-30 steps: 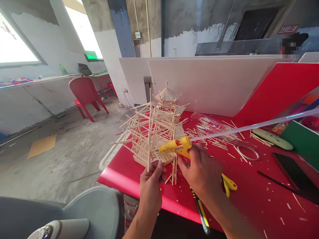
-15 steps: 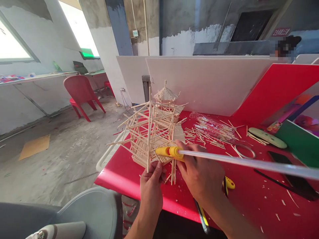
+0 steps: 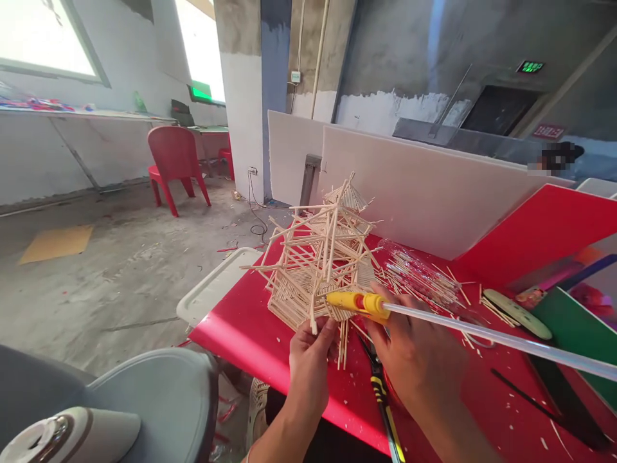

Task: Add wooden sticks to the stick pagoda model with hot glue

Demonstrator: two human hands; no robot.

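- Near the left edge of the red table (image 3: 245, 337), a stick model (image 3: 332, 238) is standing with its open frame facing the person
- At its near lower corner, the left hand (image 3: 311, 350) is pinching the foot of a stick, thumb and fingers clamping together on it
- Just above that hand, a yellow glue gun (image 3: 351, 301) is pointing left at the sticks; whether its tip is touching them, I cannot tell
- Around the glue gun, the right hand (image 3: 417, 341) is wrapping its fingers, while a long clear glue stick (image 3: 482, 333) is jutting out from the back towards the right
- Below and between the hands, pliers (image 3: 380, 391) are lying on the table
- Behind the model, a pointed stick roof (image 3: 349, 196) is showing
- To the right, a clear bag of sticks (image 3: 419, 273) is lying near a pale green oval thing (image 3: 515, 313)
- Beyond the table, white boards (image 3: 434, 193) are standing and a red chair (image 3: 173, 151) is resting on the floor
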